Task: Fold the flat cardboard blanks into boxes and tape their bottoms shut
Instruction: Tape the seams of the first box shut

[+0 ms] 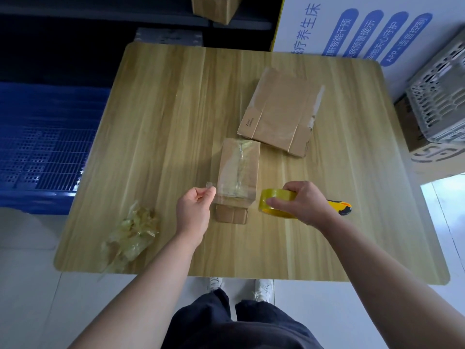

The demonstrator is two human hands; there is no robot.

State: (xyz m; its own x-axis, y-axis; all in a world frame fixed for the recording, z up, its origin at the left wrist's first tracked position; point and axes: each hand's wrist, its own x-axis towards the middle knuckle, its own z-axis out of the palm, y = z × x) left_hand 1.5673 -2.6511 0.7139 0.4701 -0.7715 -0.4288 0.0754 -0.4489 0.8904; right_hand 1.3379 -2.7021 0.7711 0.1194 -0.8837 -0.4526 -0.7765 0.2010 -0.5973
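Note:
A small folded cardboard box stands on the wooden table with old clear tape along its top seam. My left hand pinches the free end of a clear tape strip stretched across the box's near end. My right hand grips the yellowish tape roll just right of the box. A flat cardboard blank lies farther back on the right.
A yellow and black utility knife lies behind my right wrist. A heap of crumpled used tape sits at the table's near left. A white perforated crate stands at the right, a blue crate at the left.

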